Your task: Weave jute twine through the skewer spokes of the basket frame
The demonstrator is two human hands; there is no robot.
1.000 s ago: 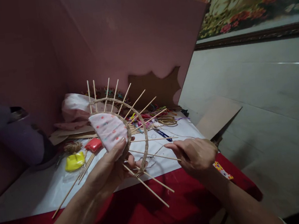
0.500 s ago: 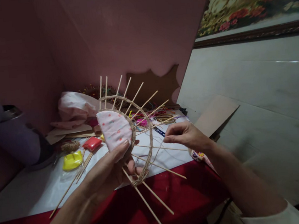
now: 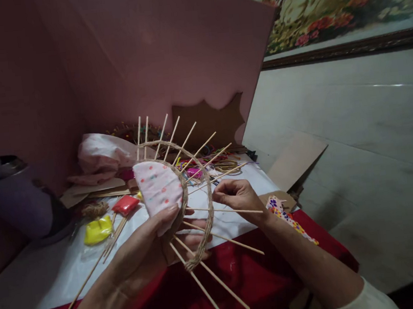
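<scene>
My left hand (image 3: 146, 247) grips a half-round craft piece (image 3: 160, 186) covered in pink dotted fabric. Thin wooden sticks (image 3: 190, 139) fan out from its edge, and a twine band (image 3: 203, 214) is woven across them. My right hand (image 3: 235, 195) is closed in a pinch right beside the twine band, between two of the sticks. What its fingertips pinch is too thin to make out. Both hands hover above a table with a white sheet (image 3: 35, 275) over a red cloth (image 3: 270, 270).
On the sheet lie a yellow lump (image 3: 97, 230), a red lump (image 3: 125, 205), loose sticks (image 3: 93, 272), a twine ball (image 3: 91, 211), crumpled pink cloth (image 3: 101, 153) and coloured cords (image 3: 214, 161). Pink boards (image 3: 166, 55) back the table. A cardboard piece (image 3: 295, 157) lies right.
My right hand has moved up and left from the table's front edge to the twine band. The craft piece has tilted slightly and shifted right in my left hand.
</scene>
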